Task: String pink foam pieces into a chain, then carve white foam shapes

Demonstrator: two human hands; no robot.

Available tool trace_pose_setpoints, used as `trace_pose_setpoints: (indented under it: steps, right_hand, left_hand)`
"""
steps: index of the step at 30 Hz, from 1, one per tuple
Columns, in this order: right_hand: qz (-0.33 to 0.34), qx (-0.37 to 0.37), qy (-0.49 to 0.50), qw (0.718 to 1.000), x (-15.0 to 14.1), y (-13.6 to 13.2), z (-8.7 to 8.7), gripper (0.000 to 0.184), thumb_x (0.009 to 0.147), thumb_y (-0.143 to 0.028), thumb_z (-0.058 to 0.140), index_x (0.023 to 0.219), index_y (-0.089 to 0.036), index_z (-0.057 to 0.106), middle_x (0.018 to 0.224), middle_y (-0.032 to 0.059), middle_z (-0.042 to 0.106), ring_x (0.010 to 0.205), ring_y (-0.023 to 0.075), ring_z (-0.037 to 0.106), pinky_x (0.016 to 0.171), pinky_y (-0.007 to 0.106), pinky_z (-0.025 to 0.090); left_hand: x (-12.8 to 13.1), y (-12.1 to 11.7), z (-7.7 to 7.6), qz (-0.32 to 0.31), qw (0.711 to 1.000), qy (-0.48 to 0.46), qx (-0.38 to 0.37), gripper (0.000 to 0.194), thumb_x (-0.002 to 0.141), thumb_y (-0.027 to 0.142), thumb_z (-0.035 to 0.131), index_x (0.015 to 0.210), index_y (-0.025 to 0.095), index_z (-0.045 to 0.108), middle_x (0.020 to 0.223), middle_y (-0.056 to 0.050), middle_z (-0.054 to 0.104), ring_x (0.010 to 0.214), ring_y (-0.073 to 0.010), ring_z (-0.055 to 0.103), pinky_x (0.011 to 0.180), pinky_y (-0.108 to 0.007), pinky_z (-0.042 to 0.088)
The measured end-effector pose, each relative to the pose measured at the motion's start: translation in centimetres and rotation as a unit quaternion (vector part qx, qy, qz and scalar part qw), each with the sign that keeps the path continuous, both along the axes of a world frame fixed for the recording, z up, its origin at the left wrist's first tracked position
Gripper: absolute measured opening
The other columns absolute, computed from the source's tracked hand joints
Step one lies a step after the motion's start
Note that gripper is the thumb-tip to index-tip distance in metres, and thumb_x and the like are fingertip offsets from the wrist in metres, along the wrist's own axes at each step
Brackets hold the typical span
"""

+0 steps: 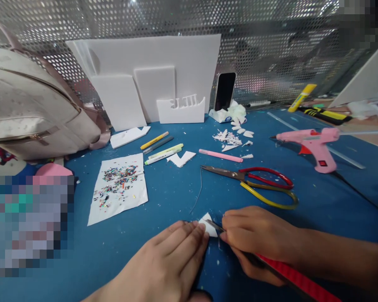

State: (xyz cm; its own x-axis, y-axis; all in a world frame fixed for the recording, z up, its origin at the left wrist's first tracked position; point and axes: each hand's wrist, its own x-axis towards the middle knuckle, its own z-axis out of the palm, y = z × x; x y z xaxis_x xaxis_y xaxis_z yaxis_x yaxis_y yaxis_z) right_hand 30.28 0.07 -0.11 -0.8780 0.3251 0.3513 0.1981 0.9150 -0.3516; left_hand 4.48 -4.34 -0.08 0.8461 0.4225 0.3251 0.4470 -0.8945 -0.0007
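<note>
Head view shows the right hand [258,239] closed firmly around a red knife [297,277], whose thin blade lies over a small white piece [211,232]. This piece rests on the blue table [170,188], in front of the person, and the left hand [173,247] presses it with fingertips, its fingers straight and close together, the palm down; where its thumb is, I cannot tell well. Just beyond lies a thin wire [200,193], and next to it a pair of snips [227,173] with one red and one yellow handle. Farther are a pink pen [220,155], a V-shaped white piece [183,159] and a pale green highlighter [164,155], whose small printing is not readable. On the left, white paper [94,214] carries many colourful beads [119,180]. At the back, a white board [181,115] has letter-like shapes along its top edge, which I cannot read surely. Near it stands a phone [225,92] with dark screen.
</note>
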Motion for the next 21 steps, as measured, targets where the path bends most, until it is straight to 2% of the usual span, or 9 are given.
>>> trace_pose_setpoints:
  steps: [3,9,14,16,19,21]
  right_hand:
    - [0.000,0.026,-0.003,1.000,0.3,-0.1,-0.3,0.026,0.078,-0.001,0.050,0.075,-0.022,0.035,0.068,-0.0045,0.037,0.060,0.0133,0.028,0.056,0.029,0.022]
    - [0.016,0.021,-0.005,1.000,0.6,-0.1,-0.5,0.026,0.080,0.001,0.049,0.074,-0.021,0.037,0.065,-0.0051,0.039,0.056,0.0127,0.026,0.053,0.029,0.021]
    - [0.018,-0.034,-0.039,0.998,1.3,-0.3,-0.3,0.026,0.086,-0.001,0.046,0.074,-0.021,0.036,0.063,-0.0048,0.043,0.056,0.0121,0.031,0.053,0.029,0.024]
    - [0.021,-0.043,-0.052,0.998,1.6,-0.4,-0.6,0.026,0.088,-0.002,0.046,0.075,-0.022,0.036,0.061,-0.0054,0.043,0.055,0.0122,0.032,0.052,0.029,0.023]
    - [0.011,-0.030,-0.034,0.999,1.7,-0.7,-0.7,0.026,0.084,-0.001,0.046,0.074,-0.022,0.034,0.060,-0.0055,0.042,0.054,0.0124,0.032,0.051,0.029,0.023]
    - [-0.012,-0.040,-0.003,0.999,1.5,-0.7,-0.2,0.023,0.078,-0.003,0.048,0.075,-0.023,0.036,0.061,-0.0056,0.043,0.052,0.0119,0.034,0.050,0.028,0.027]
  left_hand:
    - [0.0,-0.1,-0.3,0.004,0.999,-0.029,0.036,0.061,0.105,0.052,0.035,0.130,0.002,0.062,0.127,-0.013,0.071,0.116,-0.0269,0.068,0.104,-0.037,0.054]
    - [0.0,0.1,0.3,0.007,0.999,0.023,0.043,0.056,0.106,0.047,0.036,0.133,0.005,0.061,0.131,-0.009,0.070,0.119,-0.0240,0.066,0.106,-0.033,0.052]
    - [-0.1,-0.1,-1.6,0.012,0.999,-0.007,0.046,0.050,0.109,0.033,0.026,0.138,0.005,0.056,0.132,-0.012,0.068,0.124,-0.0246,0.062,0.109,-0.035,0.050]
    - [-0.2,-0.2,-1.9,0.012,0.999,-0.025,0.037,0.052,0.109,0.035,0.026,0.139,0.004,0.055,0.132,-0.014,0.068,0.125,-0.0258,0.061,0.110,-0.037,0.050]
    - [-0.3,-0.1,-1.0,0.005,1.000,-0.003,0.007,0.056,0.106,0.045,0.037,0.138,0.004,0.056,0.133,-0.014,0.067,0.124,-0.0268,0.062,0.109,-0.037,0.051]
    - [-0.3,0.0,0.0,0.003,1.000,0.010,-0.016,0.055,0.104,0.045,0.045,0.137,0.004,0.056,0.134,-0.013,0.067,0.123,-0.0264,0.063,0.109,-0.036,0.051]
